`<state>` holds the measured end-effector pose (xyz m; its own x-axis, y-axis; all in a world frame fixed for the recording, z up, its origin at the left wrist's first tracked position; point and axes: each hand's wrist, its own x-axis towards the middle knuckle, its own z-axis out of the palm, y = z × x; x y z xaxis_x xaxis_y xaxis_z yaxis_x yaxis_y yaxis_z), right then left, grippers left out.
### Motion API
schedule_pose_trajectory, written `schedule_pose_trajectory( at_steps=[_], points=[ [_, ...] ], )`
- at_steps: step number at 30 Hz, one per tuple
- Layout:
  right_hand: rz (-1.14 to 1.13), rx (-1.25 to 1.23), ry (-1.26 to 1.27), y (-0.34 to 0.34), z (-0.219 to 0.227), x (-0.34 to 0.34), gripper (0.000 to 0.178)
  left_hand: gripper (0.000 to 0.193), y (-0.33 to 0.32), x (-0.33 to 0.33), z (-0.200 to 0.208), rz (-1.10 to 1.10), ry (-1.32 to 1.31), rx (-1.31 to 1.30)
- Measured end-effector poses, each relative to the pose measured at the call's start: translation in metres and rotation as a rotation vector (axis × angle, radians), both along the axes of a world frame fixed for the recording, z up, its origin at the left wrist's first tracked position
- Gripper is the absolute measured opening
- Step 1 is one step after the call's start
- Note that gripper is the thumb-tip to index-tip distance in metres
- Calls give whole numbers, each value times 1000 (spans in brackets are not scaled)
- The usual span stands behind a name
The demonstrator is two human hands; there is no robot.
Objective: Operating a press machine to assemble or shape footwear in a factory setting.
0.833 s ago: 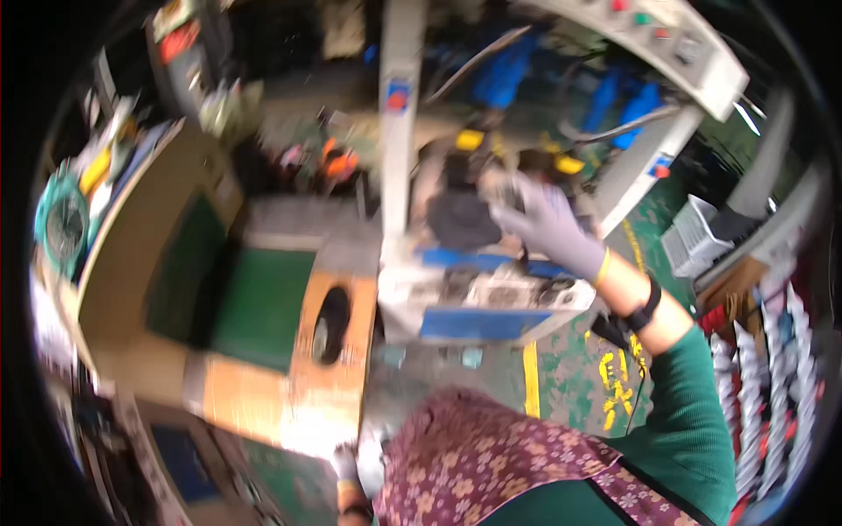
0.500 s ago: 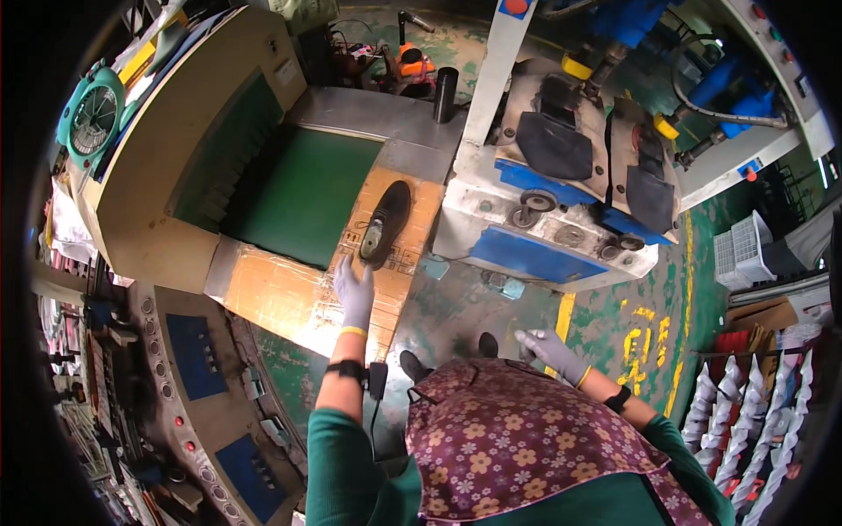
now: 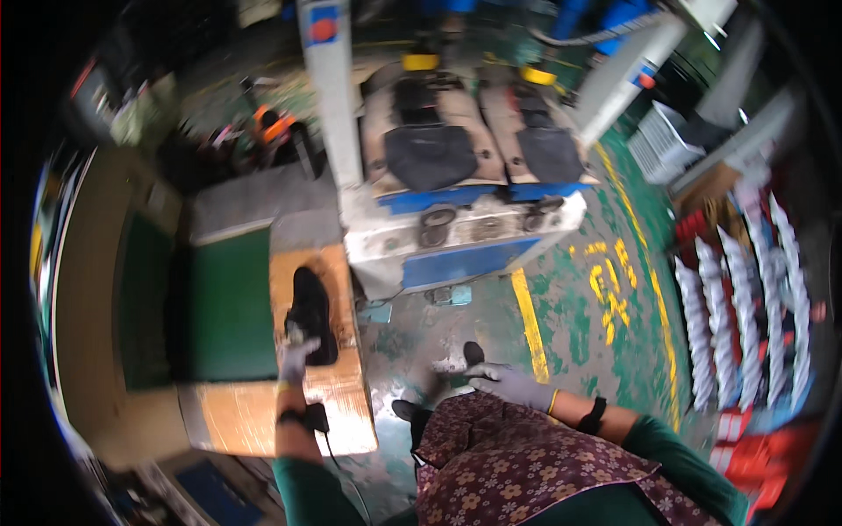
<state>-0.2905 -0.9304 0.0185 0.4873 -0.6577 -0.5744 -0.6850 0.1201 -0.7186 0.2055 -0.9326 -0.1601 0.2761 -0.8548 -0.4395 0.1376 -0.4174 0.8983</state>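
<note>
Worn green floor (image 3: 570,324), crossed by yellow painted lines (image 3: 529,324), spreads through a cluttered workshop in the head view. Along the left side stands a beige tunnel housing (image 3: 92,298), with a green conveyor belt (image 3: 232,307) at its mouth. Next to the belt, a cardboard-covered ledge (image 3: 281,416) carries a dark shoe (image 3: 309,302), lying lengthwise with its toe pointing away from the person. The gloved left hand (image 3: 296,358) is at the near end of the shoe, by its opening; blur there leaves it impossible to tell whether the fingers grip it or merely touch.

Well apart from the shoe, the gloved right hand (image 3: 513,387) is just in front of the floral apron (image 3: 526,460), its fingers bent. A brownish blur lies by its fingertips, and whether it grips anything cannot be told. Black straps (image 3: 594,415) circle both wrists, and a thin cord runs down from the left one.

Beyond the hands rises a white-framed press machine (image 3: 377,241) with blue panels (image 3: 469,263) and two black pads (image 3: 430,156) side by side on its bed. Over to the right are a white plastic basket (image 3: 664,140) and a row of silvery spiral-wrapped lengths (image 3: 745,316).
</note>
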Motion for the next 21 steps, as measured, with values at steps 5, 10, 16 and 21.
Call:
schedule_pose_trajectory(
  at_steps=[5, 10, 16, 21],
  points=[
    [-112, -250, -288, -27, 13, -27, 75, 32, 60, -134, 42, 60, 700, 129],
    [-330, 43, -658, -75, 28, -45, 97, 22, 26, -290, 125, -297, 355, 62],
    [-703, 160, -1067, -169, 92, -125, 72, 46, -97, -424, 216, -395, 471, -47],
    [-530, -289, -782, -273, 82, -196, 71, 62, -198, -506, 243, -377, 703, -82]
  ],
)
